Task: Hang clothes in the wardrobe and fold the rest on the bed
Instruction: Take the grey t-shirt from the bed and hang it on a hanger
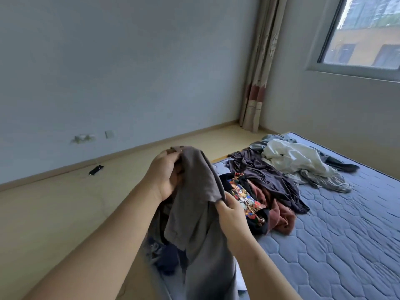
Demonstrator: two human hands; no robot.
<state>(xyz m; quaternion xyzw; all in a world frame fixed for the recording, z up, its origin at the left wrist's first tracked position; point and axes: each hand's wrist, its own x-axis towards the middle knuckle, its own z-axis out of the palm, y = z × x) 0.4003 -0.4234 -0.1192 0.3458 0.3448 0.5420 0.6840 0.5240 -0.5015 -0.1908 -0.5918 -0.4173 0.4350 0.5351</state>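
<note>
Currently the soft brown-grey cotton T-shirt (194, 202) hangs lengthwise downward over the left edge of the blue quilted bed (335, 234), the left hand (164, 176) gripping its top, the right hand (232, 213) pinching a sleeve hem, lower and bedward.

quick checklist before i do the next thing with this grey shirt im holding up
1. Left hand grips the grey t-shirt top: ok.
2. Right hand pinches its sleeve hem: ok.
3. Shirt spread out flat: not ok, it hangs bunched.
4. Bare mattress space beside the clothes pile: ok.
5. Hanger inside the shirt: cannot tell.
6. Wardrobe in view: not ok.
</note>
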